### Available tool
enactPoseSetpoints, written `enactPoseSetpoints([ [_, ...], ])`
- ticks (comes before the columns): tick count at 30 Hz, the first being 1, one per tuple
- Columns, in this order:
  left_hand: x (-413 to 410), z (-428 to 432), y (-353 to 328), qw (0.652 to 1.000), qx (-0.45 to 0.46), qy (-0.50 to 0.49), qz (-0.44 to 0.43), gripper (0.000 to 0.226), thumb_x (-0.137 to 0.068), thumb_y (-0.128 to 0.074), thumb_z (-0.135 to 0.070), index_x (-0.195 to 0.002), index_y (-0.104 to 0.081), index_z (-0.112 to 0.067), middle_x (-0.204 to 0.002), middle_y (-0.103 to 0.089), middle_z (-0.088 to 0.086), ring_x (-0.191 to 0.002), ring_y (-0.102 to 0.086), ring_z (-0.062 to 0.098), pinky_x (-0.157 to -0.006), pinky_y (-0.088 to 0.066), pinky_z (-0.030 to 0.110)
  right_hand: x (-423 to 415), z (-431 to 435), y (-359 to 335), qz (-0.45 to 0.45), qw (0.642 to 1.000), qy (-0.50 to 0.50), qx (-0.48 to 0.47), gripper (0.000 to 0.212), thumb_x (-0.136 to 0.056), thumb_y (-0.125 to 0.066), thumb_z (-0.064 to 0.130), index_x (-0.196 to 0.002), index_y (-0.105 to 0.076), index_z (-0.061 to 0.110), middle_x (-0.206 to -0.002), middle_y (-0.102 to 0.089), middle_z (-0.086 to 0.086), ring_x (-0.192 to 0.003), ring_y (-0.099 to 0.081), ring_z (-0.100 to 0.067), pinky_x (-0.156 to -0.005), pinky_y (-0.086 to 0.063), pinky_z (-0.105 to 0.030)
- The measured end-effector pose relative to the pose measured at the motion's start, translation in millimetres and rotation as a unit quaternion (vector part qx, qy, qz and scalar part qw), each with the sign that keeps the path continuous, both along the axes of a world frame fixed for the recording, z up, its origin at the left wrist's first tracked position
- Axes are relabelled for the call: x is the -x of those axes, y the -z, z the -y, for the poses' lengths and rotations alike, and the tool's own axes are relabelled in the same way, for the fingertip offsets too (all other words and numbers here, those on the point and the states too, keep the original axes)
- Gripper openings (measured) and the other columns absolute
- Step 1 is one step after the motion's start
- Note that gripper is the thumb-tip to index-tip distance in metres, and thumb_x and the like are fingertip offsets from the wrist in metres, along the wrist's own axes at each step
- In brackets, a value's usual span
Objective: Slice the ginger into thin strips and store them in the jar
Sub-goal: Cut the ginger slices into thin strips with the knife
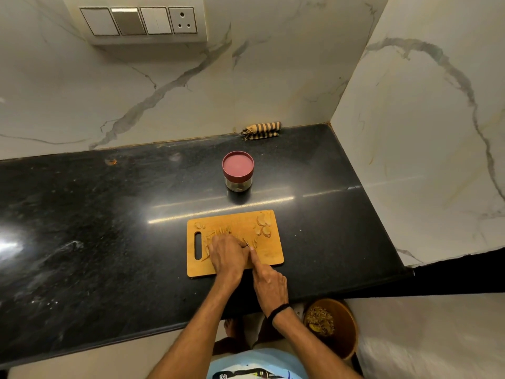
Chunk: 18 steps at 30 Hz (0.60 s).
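A wooden cutting board (269,255) lies on the black counter. Thin ginger strips (218,231) lie near its left side and flat ginger slices (263,227) sit at its back right corner. My left hand (228,255) presses down on ginger in the board's middle, fingers curled over it. My right hand (269,285) grips a knife (246,242), index finger stretched along its back; only the blade tip shows beside my left fingers. A small glass jar (238,170) with a red lid on stands behind the board.
A striped folded cloth (261,130) lies against the back wall. The marble side wall closes the counter on the right. Below the counter's front edge stands a brown bin (341,324) with scraps. A switch panel (139,20) is on the wall.
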<state>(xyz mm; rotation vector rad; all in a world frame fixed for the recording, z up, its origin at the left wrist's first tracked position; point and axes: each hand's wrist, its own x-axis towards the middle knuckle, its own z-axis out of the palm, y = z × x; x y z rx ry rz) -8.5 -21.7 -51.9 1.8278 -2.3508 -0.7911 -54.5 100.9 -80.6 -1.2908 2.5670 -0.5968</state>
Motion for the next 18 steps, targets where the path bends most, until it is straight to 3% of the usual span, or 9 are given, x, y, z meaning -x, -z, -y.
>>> enactPoseSetpoints([
  [3,-2,0,-3,1.0,0.008,-0.006,-0.011,0.012,-0.081,-0.08,-0.035,-0.071,-0.077,-0.028,-0.068,-0.067,-0.008,-0.083,-0.06,0.014,-0.09,-0.051,0.036,-3,-5,0,-0.021,1.0,-0.008,-0.013,0.087,-0.079,-0.08,0.01,-0.149,-0.033,0.029,-0.053,-0.041,0.004,-0.037,-0.034,-0.007,-0.035,-0.036,-0.024],
  [5,-2,0,-5,1.0,0.014,-0.007,-0.013,0.009,-0.081,-0.08,-0.036,-0.084,-0.079,-0.028,-0.081,-0.073,-0.008,-0.093,-0.059,0.016,-0.091,-0.05,0.037,-4,-14,-1,-0.046,0.999,-0.01,-0.022,0.085,-0.072,-0.085,0.012,-0.146,-0.044,0.028,-0.053,-0.03,0.005,-0.037,-0.024,-0.006,-0.033,-0.031,-0.023],
  [8,-2,0,-6,1.0,0.007,-0.007,-0.023,0.012,-0.079,-0.082,-0.036,-0.086,-0.079,-0.027,-0.085,-0.073,-0.007,-0.096,-0.061,0.017,-0.09,-0.051,0.039,-3,-25,0,-0.085,0.996,-0.022,-0.031,0.08,-0.066,-0.089,0.014,-0.138,-0.056,0.025,-0.056,-0.022,0.006,-0.039,-0.018,-0.005,-0.032,-0.027,-0.021],
  [18,-6,-1,-6,1.0,0.02,0.004,-0.006,0.017,-0.082,-0.08,-0.037,-0.097,-0.079,-0.028,-0.095,-0.074,-0.004,-0.102,-0.056,0.018,-0.094,-0.048,0.037,-4,-15,-5,-0.056,0.998,0.005,-0.018,0.075,-0.073,-0.084,0.014,-0.14,-0.053,0.026,-0.055,-0.026,0.007,-0.039,-0.021,-0.006,-0.031,-0.031,-0.024],
])
